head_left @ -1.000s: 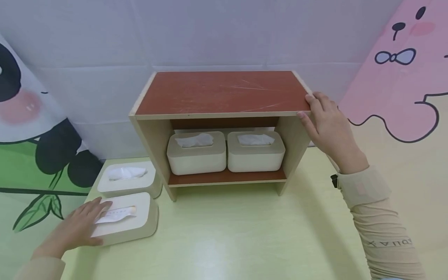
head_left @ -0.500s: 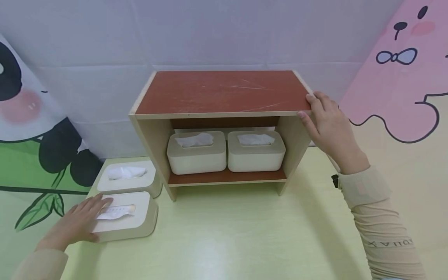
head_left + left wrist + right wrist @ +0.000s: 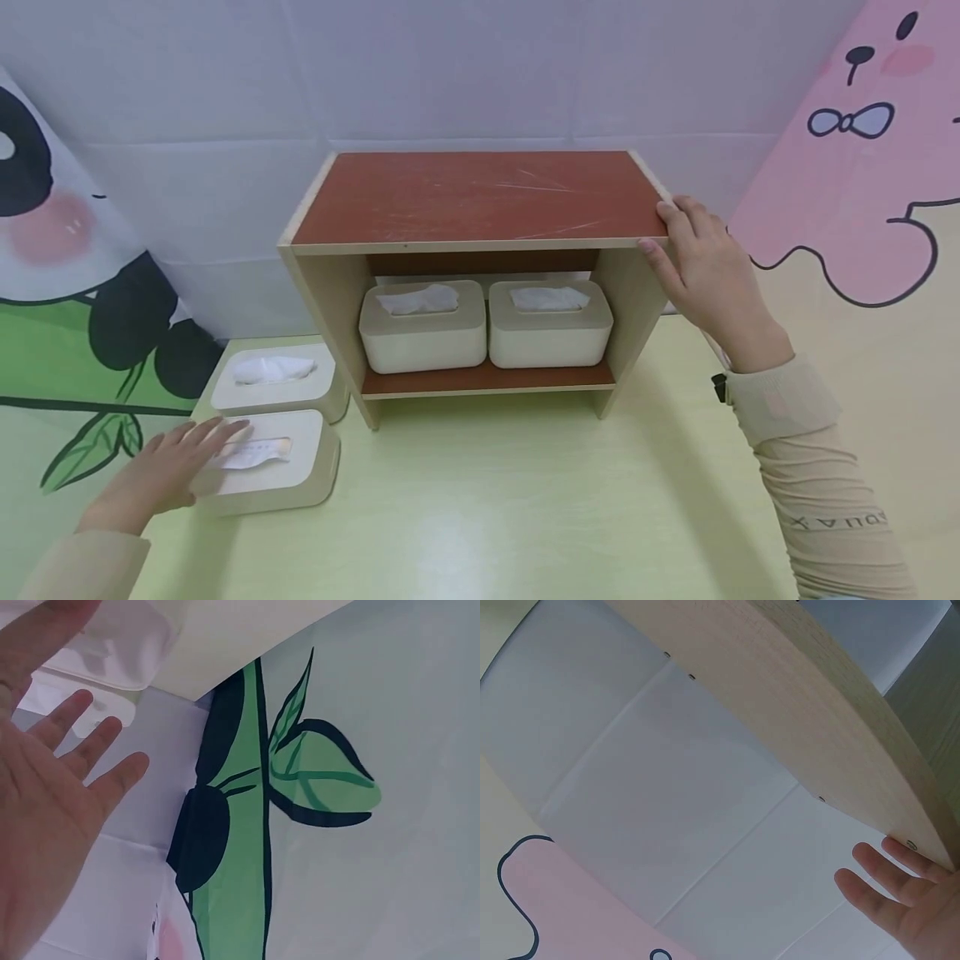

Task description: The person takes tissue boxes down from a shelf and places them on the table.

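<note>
In the head view, my left hand (image 3: 161, 479) is over the left side of the front tissue box (image 3: 311, 454) on the table, fingers extended. Its fingertips overlap the box's lid; the left wrist view shows the fingers spread apart. My right hand (image 3: 716, 283) rests on the right front corner of a small wooden shelf (image 3: 480, 200) with a reddish-brown top. Its thumb lies at the front edge, and its other fingers (image 3: 870, 892) are extended by the outer side panel. Inside the shelf, two cream tissue boxes, a left one (image 3: 423, 342) and a right one (image 3: 551, 337), stand side by side.
Behind the front box, another tissue box (image 3: 281, 400) sits on the table against the shelf's left side. The pale green table (image 3: 465, 500) extends in front of the shelf. A pale wall sheet (image 3: 465, 75) hangs behind, with cartoon animals at both sides.
The front tissue box has shifted slightly back, closer to the box behind it. My left hand's thumb has come away from the box's front side. My right hand keeps its place on the shelf.
</note>
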Tool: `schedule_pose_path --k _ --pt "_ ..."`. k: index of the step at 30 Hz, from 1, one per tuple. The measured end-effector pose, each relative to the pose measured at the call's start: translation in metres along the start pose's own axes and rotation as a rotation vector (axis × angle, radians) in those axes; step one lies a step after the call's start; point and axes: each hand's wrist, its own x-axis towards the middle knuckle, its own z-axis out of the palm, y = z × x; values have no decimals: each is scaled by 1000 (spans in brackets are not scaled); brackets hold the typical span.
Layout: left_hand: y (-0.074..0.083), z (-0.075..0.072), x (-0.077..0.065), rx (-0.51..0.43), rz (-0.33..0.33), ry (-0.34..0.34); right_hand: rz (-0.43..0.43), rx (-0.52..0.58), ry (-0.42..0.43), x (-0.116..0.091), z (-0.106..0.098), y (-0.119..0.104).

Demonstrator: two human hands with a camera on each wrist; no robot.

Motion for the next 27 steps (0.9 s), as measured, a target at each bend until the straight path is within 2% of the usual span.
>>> schedule_pose_path --k 4,14,22,27 --pt "8 -9 3 1 -2 8 -4 -2 0 1 0 0" --pt "50 -44 25 32 83 167 8 -2 -15 0 -2 -2" --pt "80 -48 44 24 173 313 25 -3 -39 0 -3 -2" --pt "100 -47 57 3 222 373 24 -5 -40 0 -3 -2"
